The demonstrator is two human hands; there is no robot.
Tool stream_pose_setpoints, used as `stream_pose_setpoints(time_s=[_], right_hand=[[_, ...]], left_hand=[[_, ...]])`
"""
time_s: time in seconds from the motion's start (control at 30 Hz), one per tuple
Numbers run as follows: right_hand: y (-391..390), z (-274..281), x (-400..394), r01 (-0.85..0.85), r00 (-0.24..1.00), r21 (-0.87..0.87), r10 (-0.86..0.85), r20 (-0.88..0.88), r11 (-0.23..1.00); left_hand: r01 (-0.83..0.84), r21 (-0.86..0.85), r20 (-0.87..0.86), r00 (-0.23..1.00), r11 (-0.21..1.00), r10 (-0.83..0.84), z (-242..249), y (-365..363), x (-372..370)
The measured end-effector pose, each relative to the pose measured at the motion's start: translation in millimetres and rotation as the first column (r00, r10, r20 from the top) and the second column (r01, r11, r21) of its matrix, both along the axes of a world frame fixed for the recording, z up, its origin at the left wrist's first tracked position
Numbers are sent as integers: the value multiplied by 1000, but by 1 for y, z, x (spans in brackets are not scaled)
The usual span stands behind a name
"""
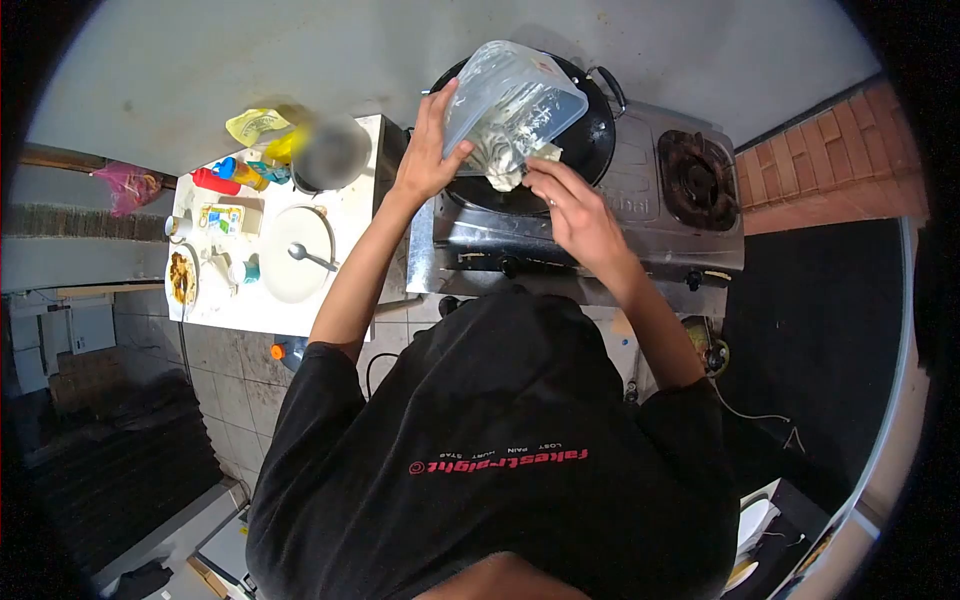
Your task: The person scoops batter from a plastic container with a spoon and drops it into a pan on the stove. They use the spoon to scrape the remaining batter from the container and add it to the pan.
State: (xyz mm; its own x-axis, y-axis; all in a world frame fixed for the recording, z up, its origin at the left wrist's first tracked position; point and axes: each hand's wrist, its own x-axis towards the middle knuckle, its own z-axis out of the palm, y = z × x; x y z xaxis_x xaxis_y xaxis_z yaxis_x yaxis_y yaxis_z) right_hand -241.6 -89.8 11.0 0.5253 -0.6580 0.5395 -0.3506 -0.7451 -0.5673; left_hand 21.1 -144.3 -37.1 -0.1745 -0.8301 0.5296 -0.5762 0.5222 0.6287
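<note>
My left hand (428,155) grips the side of a clear plastic container (545,85), which is tilted over a black wok (598,135) on the stove. A thick white, creamy mass (500,165) smears the container's inside and bulges at its near lower edge. My right hand (575,210) is closed at that edge, close to the white mass, its fingers pinched together. What those fingers hold is hidden. The wok sits on the left part of the metal gas stove (640,180).
On the right of the stove is a bare burner (697,178). A white table (350,215) at left carries a plate (295,265) with a spoon (312,257), a dark pot (332,155), a red bottle (215,182) and a food-stained plate (183,278). A brick ledge (820,165) stands right.
</note>
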Motion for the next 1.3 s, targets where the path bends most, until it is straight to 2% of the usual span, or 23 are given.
stream_pose_setpoints(time_s=[0.03,0.1,0.2,0.27,0.4,0.47,0.5,0.57,0.7,0.8,0.87,1.1,1.2,1.27,1.3], right_hand=[[-6,1,1,19,1000,-82,-21,-21,996],[-12,1,-1,26,997,-98,-33,-71,995],[-10,-9,-5,24,994,-44,-28,-106,999],[0,-14,-9,-33,999,23,33,-21,999],[4,2,-8,-74,997,102,71,34,992],[-1,12,0,-55,998,-69,53,-44,996],[-3,16,4,-52,998,-70,49,-42,996],[-6,22,10,-91,989,-189,67,-130,978],[-3,21,9,-117,984,-244,79,-160,963],[0,23,-2,-102,978,-213,59,-199,972],[1,30,-6,-86,981,-115,64,-186,990],[-13,9,2,-79,987,-156,55,-149,985],[2,2,-8,-53,982,-80,37,-186,995],[10,1,-14,-33,992,57,39,-118,998],[10,1,-14,-30,992,59,36,-119,998]], left_hand=[[2,-2,0,1000,1000,-2,1,0,0],[30,10,-24,999,999,-30,3,0,0],[26,-32,-122,992,999,-30,1,-1,0],[17,-15,-129,992,1000,-19,-1,0,2],[16,26,-175,985,1000,-11,-8,3,3],[30,27,-174,984,999,-25,-7,2,1],[31,24,-173,985,999,-26,-1,2,1],[45,4,-141,989,999,-44,11,2,1],[61,-51,-126,990,997,-67,27,-1,-2],[48,-35,-54,997,998,-50,34,1,0],[48,-6,-48,998,999,-49,32,2,0],[100,-19,26,995,995,-99,29,0,-8],[56,-22,61,997,998,-55,27,1,-7],[32,-26,65,997,999,-30,22,3,-6],[19,-30,71,997,999,-17,19,4,-6]])
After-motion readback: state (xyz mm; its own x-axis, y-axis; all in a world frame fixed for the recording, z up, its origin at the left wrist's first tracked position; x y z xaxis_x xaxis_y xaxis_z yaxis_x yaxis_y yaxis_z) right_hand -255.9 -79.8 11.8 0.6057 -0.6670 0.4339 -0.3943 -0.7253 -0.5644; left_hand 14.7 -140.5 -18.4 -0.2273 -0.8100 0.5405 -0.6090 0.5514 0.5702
